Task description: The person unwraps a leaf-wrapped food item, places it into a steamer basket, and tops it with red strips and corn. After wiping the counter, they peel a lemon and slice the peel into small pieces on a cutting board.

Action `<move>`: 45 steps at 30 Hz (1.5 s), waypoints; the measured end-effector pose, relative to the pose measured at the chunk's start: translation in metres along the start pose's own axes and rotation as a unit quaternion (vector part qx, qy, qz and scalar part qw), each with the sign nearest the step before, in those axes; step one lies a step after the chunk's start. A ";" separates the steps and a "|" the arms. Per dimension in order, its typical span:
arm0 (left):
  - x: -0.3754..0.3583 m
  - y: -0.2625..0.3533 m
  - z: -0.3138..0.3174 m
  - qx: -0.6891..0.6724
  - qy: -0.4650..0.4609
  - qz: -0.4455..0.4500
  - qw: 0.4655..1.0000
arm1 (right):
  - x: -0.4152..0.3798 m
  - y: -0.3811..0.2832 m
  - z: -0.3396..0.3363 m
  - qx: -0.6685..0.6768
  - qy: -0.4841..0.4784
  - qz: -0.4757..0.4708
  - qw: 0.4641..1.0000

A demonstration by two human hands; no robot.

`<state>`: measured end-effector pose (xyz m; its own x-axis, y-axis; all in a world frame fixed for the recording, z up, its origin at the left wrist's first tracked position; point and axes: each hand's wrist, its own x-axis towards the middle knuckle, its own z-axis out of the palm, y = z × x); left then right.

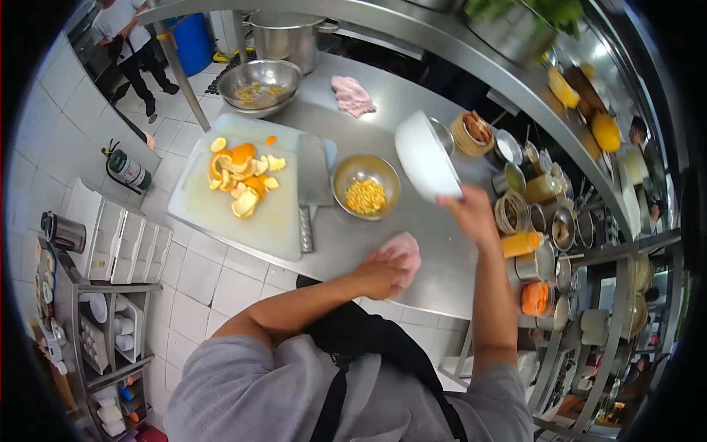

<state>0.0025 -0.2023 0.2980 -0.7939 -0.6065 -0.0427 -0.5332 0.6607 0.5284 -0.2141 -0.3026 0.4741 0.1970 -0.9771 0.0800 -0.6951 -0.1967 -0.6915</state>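
Observation:
My right hand (471,212) grips the rim of a white bowl (427,156), which is tilted on its side above the steel counter (442,258). Near the counter's front edge, my left hand (381,274) holds a pink cloth (406,256) against the surface. Between the hands and the cutting board (276,221) stands a metal bowl (390,177) with yellow corn-like kernels (365,197) in it. A cleaver-like wide blade (314,173) with a metal handle lies along the board's right edge. Orange peels (243,171) are heaped on the board.
A second pink cloth (353,96) lies farther back. Stacked metal bowls (260,77) and a large pot (285,44) stand at the back left. Sauce bottles and containers (521,243) crowd the right side. A steel shelf (383,20) runs overhead. Another person (121,29) stands far left.

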 end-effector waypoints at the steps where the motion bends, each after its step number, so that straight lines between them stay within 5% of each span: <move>1: -0.006 -0.002 -0.022 -0.047 -0.039 0.021 0.998 | 0.044 -0.009 0.018 -0.002 0.007 -0.021 1.000; 5: -0.053 -0.032 -0.118 -0.236 -0.094 -0.015 0.967 | 0.183 0.028 0.094 -0.014 -0.004 -0.084 0.996; 8: -0.102 -0.061 -0.151 -0.294 -0.042 -0.021 0.955 | 0.238 0.072 0.138 -0.220 0.088 -0.178 0.955; 14: -0.201 -0.080 -0.170 -0.401 0.093 -0.180 0.893 | 0.237 0.075 0.149 -0.324 -0.054 0.019 0.944; 19: -0.239 -0.051 -0.160 -0.452 0.186 -0.264 0.832 | 0.253 0.171 0.146 -0.304 -0.022 -0.070 0.950; 22: -0.247 -0.047 -0.149 -0.522 0.236 -0.285 0.768 | 0.231 0.130 0.124 -0.258 0.008 -0.106 0.960; 24: -0.250 -0.045 -0.152 -0.483 0.252 -0.306 0.780 | 0.191 0.079 0.108 -0.224 0.060 -0.131 0.964; 27: -0.259 -0.066 -0.147 -0.386 0.322 -0.353 0.789 | 0.130 0.055 0.098 0.145 -0.013 -0.039 0.989; 30: -0.262 -0.086 -0.164 -0.329 0.316 -0.435 0.776 | 0.064 0.053 0.097 0.233 -0.062 -0.005 0.970; 36: -0.261 -0.154 -0.164 -0.143 0.312 -0.473 0.811 | -0.027 0.035 0.115 0.243 -0.013 0.065 0.968; 40: -0.234 -0.168 -0.176 -0.149 0.235 -0.512 0.812 | -0.047 -0.028 0.172 0.189 -0.026 0.084 0.978; 45: -0.233 -0.201 -0.168 -0.088 0.170 -0.394 0.899 | -0.022 -0.109 0.270 -0.014 0.004 0.078 0.997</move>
<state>0.3438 -0.2680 0.3448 -0.0400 -0.9755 -0.2165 -0.8131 -0.0942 0.5744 0.0443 -0.2381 0.3538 0.0806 -0.9965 -0.0216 -0.7354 -0.0448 -0.6761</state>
